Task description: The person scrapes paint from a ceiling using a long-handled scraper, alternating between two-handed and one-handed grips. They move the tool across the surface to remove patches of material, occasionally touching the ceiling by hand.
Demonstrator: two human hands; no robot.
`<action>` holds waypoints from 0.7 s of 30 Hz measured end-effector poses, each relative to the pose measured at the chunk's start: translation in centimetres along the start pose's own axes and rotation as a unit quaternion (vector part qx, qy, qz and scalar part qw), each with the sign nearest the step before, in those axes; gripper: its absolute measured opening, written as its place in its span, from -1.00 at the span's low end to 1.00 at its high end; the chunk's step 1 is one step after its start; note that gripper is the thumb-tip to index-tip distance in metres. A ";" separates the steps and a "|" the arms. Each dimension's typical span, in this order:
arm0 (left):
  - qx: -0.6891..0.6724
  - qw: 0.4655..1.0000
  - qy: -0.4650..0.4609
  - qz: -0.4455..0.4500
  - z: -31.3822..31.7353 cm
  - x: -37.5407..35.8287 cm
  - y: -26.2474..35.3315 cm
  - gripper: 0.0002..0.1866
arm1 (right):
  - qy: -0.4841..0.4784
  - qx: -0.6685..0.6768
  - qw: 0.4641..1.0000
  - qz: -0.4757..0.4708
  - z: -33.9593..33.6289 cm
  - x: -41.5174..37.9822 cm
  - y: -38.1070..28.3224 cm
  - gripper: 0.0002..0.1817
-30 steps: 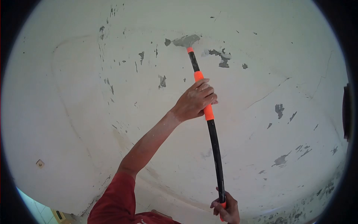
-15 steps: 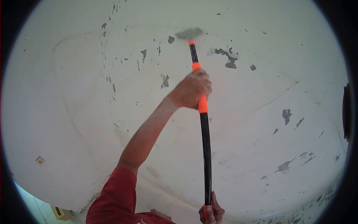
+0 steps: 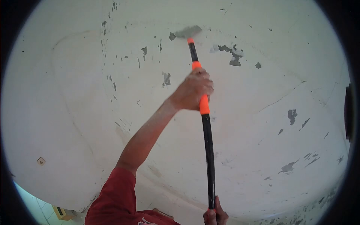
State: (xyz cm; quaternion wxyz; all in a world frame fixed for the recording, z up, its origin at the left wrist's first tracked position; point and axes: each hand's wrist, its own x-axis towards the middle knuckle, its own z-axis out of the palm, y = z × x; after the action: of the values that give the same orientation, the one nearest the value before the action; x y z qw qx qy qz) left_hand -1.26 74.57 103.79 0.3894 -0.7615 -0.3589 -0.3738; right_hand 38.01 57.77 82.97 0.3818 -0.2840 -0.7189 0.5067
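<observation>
A long-handled scraper (image 3: 208, 150) with a black pole and orange grip sections runs up the middle of the view, leaning slightly left at the top. Its grey blade head (image 3: 188, 32) is blurred and lies against the pale wall (image 3: 240, 150), beside a small dark chipped patch (image 3: 172, 36). My left hand (image 3: 193, 90), dusted white, is wrapped round the upper orange grip. Low in the view, my right hand (image 3: 216, 216) closes on the pole's bottom end, partly cut off by the frame edge.
Grey chipped patches (image 3: 234, 56) and fine cracks mark the wall. A socket-like square plate (image 3: 41, 161) is on the left. A yellow box-like object (image 3: 63, 213) sits on floor tiles at lower left. A dark object (image 3: 348, 112) stands out at the right edge.
The scraper's head has shifted slightly left along the wall, closer to the small dark patch. Both hands keep their hold, and the view has turned a little.
</observation>
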 end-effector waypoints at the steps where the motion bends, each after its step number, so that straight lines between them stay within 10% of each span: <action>1: -0.010 1.000 -0.001 0.016 0.5 -0.5 0.9 -0.81 | -0.003 -0.002 1.000 0.012 -0.3 -0.9 0.5 -0.25; 21: -0.046 0.999 -0.014 0.014 -0.2 -1.7 1.4 -0.79 | 0.017 0.031 0.998 0.043 1.7 -1.8 -0.9 -0.25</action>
State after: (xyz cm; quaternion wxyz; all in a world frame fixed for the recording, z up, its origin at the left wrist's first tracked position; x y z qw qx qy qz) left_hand -0.95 73.33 102.01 0.3540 -0.7888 -0.3356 -0.3740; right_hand 37.59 55.18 83.03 0.3803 -0.3109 -0.6835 0.5400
